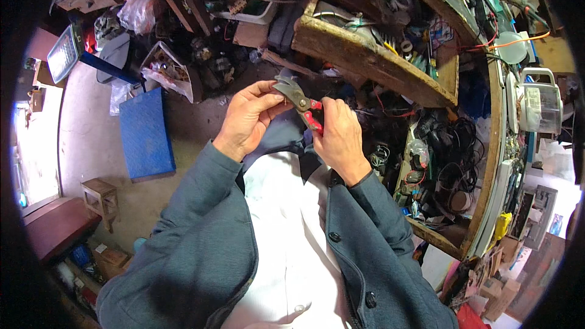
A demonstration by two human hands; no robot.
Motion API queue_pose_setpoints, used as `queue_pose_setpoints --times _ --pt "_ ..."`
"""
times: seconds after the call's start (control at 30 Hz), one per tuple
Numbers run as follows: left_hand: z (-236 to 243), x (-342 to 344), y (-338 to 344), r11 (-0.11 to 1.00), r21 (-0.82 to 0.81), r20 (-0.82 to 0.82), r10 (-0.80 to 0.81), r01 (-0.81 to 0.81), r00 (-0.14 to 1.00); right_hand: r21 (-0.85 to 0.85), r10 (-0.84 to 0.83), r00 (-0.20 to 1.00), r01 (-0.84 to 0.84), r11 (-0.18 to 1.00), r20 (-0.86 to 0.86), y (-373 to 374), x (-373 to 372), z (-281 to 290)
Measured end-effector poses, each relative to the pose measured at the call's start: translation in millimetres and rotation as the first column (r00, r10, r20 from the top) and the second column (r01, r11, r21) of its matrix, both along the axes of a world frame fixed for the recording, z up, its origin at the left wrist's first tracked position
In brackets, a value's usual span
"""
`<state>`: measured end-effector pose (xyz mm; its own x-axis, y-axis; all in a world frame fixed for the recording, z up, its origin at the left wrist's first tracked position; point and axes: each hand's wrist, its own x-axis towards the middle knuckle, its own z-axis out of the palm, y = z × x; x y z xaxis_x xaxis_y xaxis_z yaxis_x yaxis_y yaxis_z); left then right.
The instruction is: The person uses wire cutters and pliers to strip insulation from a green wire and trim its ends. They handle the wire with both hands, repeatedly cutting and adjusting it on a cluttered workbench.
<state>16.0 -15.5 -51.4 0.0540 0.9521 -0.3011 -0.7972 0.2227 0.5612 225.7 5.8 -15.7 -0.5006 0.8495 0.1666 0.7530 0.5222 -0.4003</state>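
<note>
Red-handled pliers point(301, 102), one: between the two hands, head angled toward the left. Right hand point(343, 137): grasping the pliers by the red handles point(313, 122). Left hand point(247, 119): thumb and forefinger close together at the pliers' head; whether they pinch it or a small piece, cannot tell. Wooden tray point(365, 61), cluttered: beyond the right hand. Handling note, by judgement: steady the head, keep left fingertips clear of the bite, squeeze gradually.
</note>
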Motion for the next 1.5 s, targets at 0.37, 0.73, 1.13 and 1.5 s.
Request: queue_pose_setpoints --times 0.37,0.73,1.13,1.5 --pt "4.5 3.6 0.9 0.994 0.044 0.349 -0.108 0.099 0.931 -0.272 -0.127 0.887 0.001 0.962 -0.445 -4.5 3.8 7.5" --pt "0.8 -1.0 1.7 0.991 0.107 0.338 -0.113 0.081 0.934 -0.117 -0.023 0.926 -0.022 0.993 -0.376 -5.1 13.0 1.0" --pt "9.5 -0.5 5.0 0.985 0.166 0.076 -0.061 0.048 0.995 -0.142 -0.040 0.923 -0.016 0.990 -0.382 -7.7 12.1 -1.1" --pt "20.6 1.9 1.9 0.994 0.092 -0.207 0.072 -0.054 0.976 -0.161 -0.051 0.931 -0.008 0.987 -0.361 -5.8 14.6 4.1"
